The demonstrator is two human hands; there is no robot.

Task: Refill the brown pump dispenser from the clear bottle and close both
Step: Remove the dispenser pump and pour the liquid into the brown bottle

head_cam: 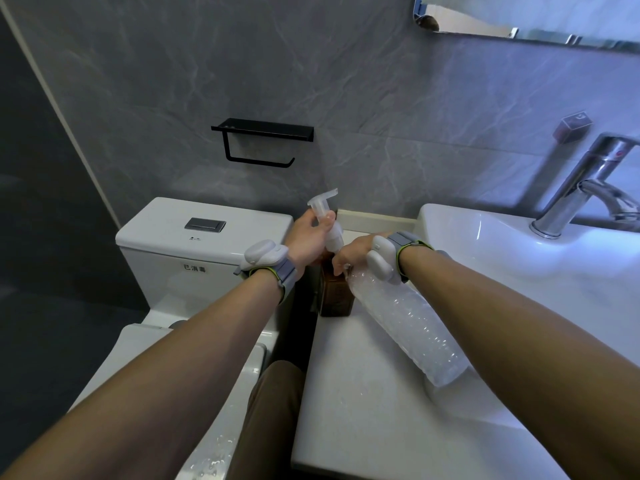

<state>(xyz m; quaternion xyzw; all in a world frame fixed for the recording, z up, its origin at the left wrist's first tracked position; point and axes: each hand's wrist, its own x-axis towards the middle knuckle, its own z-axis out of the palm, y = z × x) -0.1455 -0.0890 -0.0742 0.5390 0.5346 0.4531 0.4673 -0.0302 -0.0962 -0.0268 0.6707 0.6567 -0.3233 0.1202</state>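
- Brown pump dispenser (335, 292) stands upright on the white counter (363, 393), at the left edge next to the toilet tank (204, 237), just in front of the wall. Neck is hidden behind the hands.
- Left hand (306, 232) holds the clear pump head (323, 216) lifted above the dispenser, fingers wrapped around its collar, nozzle pointing up and right. Its lower end sits near the dispenser mouth; can't tell if it is clear of it.
- Right hand (356, 252) is closed around the neck end of the clear bottle (405, 317), which is tipped with its mouth at the dispenser opening and its base toward the camera, off the counter.
- Mouth-to-neck contact is not visible, nor any liquid stream.
- Handling, bottle: thin ribbed plastic, likely soft; a hard squeeze would probably surge the flow. Looks partly full, so moderate weight hanging off a neck grip. Better hold: the ribbed mid-body for tilt control.
- Droplets on the counter suggest wet, slippery surfaces. Keep the grip firm, not crushing.
- Handling, dispenser: rigid, small footprint, nothing holds it down. Sideways push from the bottle mouth could tip it toward the counter edge.
- Pump head: light, stiff. Grip the collar, not the nozzle, for threading back on.
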